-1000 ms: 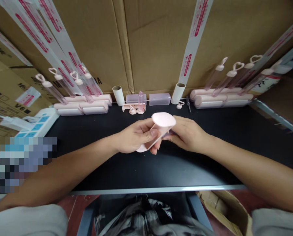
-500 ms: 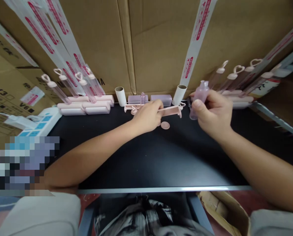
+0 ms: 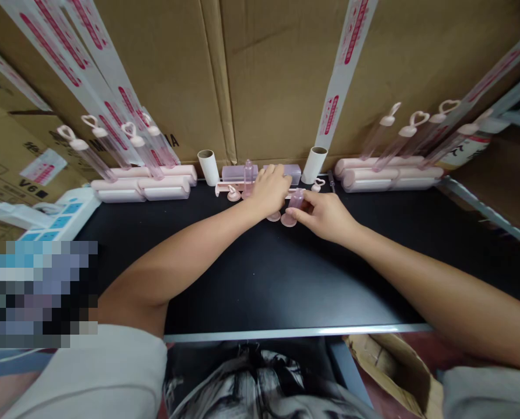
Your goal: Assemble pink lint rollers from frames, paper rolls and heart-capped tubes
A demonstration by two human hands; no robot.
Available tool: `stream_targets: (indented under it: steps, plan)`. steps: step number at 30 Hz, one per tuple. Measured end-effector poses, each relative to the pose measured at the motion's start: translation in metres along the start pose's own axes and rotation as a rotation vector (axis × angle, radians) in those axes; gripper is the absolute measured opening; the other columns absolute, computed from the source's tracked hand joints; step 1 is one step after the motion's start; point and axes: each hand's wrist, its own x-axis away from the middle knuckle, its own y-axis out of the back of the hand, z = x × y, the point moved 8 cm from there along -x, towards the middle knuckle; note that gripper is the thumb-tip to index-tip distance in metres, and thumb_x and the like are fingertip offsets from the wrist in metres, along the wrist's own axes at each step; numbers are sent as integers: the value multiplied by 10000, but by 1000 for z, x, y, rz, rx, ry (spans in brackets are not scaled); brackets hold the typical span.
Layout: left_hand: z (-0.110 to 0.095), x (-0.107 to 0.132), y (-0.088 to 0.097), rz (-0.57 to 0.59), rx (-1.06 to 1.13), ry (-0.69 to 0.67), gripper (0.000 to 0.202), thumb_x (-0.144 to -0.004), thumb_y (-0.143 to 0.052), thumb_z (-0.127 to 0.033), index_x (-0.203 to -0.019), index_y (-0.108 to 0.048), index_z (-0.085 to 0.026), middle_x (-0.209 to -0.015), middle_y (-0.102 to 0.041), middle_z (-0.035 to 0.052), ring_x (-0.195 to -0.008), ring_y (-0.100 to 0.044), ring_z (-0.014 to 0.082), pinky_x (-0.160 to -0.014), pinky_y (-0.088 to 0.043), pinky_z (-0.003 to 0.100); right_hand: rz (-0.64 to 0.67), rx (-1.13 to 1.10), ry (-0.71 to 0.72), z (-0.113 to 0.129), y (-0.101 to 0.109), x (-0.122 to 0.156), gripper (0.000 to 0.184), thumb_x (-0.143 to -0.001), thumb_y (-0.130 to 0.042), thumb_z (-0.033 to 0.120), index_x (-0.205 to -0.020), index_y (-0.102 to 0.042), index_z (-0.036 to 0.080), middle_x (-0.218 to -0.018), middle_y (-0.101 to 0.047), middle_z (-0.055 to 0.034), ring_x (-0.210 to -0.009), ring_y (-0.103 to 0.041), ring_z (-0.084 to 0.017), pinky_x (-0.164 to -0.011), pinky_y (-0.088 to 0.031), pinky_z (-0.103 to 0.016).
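Observation:
My left hand (image 3: 271,189) reaches over a pale pink trough-like strip (image 3: 223,187), fingers bent downward; what lies under its fingertips is hidden. In my right hand (image 3: 327,214), a translucent purple bottle-shaped piece (image 3: 296,199) is pinched between thumb and fingers. It is low over a round pink disc (image 3: 288,220), and I cannot tell whether they touch. Another pink disc (image 3: 273,216) lies beside it, partly under my left hand. Left of that hand stand a purple bottle-shaped piece (image 3: 248,174) and a pink cap with a loop (image 3: 233,194). A heart-loop cap (image 3: 318,185) lies behind my right hand.
Two purple blocks (image 3: 231,173) stand at the back between white cardboard tubes (image 3: 208,169) (image 3: 315,166). Pink rollers with clear, heart-topped tubes form groups at left (image 3: 163,189) and right (image 3: 368,180). A power strip (image 3: 74,215) borders the black table (image 3: 242,279); cardboard boxes (image 3: 277,75) wall the back.
My right hand has brought the purple bottle-shaped piece left and down to the disc. My left hand has shifted slightly right and back, and the tilted pink trough is now mostly hidden behind it.

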Motion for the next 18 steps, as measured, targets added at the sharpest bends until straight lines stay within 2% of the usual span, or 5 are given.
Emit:
stream_targets:
  steps: [4, 7, 9, 14, 18]
  plan:
    - [-6, 29, 18, 8, 17, -117, 280, -1032, -550, -200, -1179, -770, -110, -1243, -687, 163, -1189, -618, 315, -983, -485, 432, -41, 92, -40, -12, 5, -13, 264, -925, -703, 446, -817, -625, 218, -753, -714, -55, -679, -617, -214, -672, -399, -338]
    - [-3, 51, 11, 117, 15, -157, 308, -1037, -595, -297, -1151, -809, -108, -1274, -700, 183, -1217, -632, 353, -1023, -501, 479, -69, 122, -89, -26, 9, -26, 268, -927, -716, 432, -798, -608, 223, -760, -716, -56, -688, -619, -214, -672, -396, -336]
    - [-2, 60, 2, 156, 14, -179, 312, -1045, -586, -301, -1116, -830, -121, -1300, -704, 194, -1241, -640, 366, -1048, -501, 505, -82, 127, -107, -33, 11, -34, 273, -919, -734, 418, -783, -594, 227, -754, -709, -48, -680, -609, -205, -665, -390, -333]
    - [-1, 52, -10, 128, 42, -188, 356, -1086, -506, -260, -1069, -852, -179, -1285, -718, 171, -1237, -658, 349, -1027, -497, 489, -85, 120, -117, -39, 11, -50, 341, -914, -745, 442, -739, -538, 235, -719, -678, -30, -659, -571, -182, -649, -369, -327]
    - [0, 35, -11, 151, 12, -95, 387, -1089, -459, -215, -1082, -837, -132, -1250, -708, 188, -1199, -657, 346, -977, -485, 463, -63, 123, -114, -38, 6, -59, 364, -901, -746, 481, -732, -535, 238, -703, -658, -23, -658, -560, -183, -642, -369, -327]
